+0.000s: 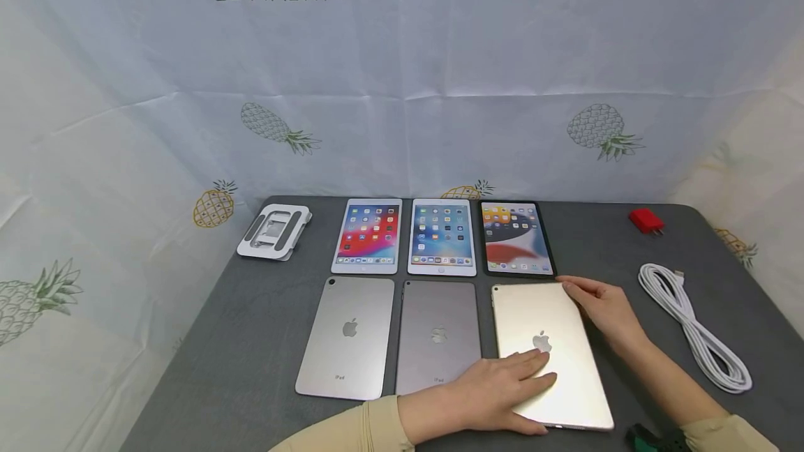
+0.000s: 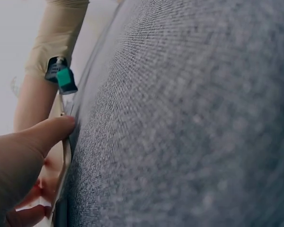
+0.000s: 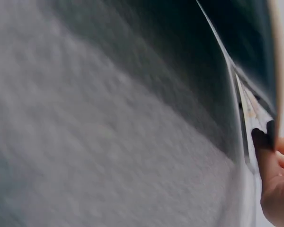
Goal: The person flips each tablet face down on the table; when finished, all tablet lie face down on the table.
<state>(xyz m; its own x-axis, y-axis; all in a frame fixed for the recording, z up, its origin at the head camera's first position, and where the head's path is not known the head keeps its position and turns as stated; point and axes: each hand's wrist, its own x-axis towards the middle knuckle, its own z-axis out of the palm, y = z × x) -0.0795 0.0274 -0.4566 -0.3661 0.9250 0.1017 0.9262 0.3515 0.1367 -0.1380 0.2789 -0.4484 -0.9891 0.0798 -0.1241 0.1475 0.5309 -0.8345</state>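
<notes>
**A left hand (image 1: 499, 390) and a right hand (image 1: 606, 309) at one gold tablet (image 1: 578, 361)**

From the head view I see the gold tablet back-up on the grey desk (image 1: 232, 375), lower right of the frame. The left hand lies across its lower half, fingers straight and apart; the right hand pinches its top right corner. A grey tablet (image 1: 440, 319) and a silver tablet (image 1: 345, 354) lie to the left, a white cable (image 1: 697, 333) to the right.

In the left wrist view, the thumb (image 2: 54, 130) reaches over the tablet's edge, left of centre.

The right wrist view is blurred: dark fingertips (image 3: 260, 137) at the right; I can't tell which.
</notes>
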